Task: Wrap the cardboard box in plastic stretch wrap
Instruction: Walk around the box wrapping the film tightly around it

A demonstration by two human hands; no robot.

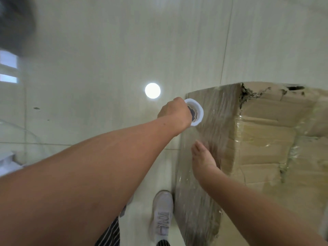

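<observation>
A large brown cardboard box [266,139] fills the right side, its top torn near the far corner. Clear stretch film covers its near side face [204,192] and part of the top. My left hand [174,112] is closed around a white roll of stretch wrap [196,110], held at the box's far left corner, its end facing up. My right hand [202,158] lies flat against the film on the box's side, fingers together and pointing away from me.
The floor is pale glossy tile [106,68] with a round lamp reflection [152,90]. My grey shoe [162,215] stands just left of the box. A white object [7,162] sits at the left edge. A dark blurred shape [14,23] is top left.
</observation>
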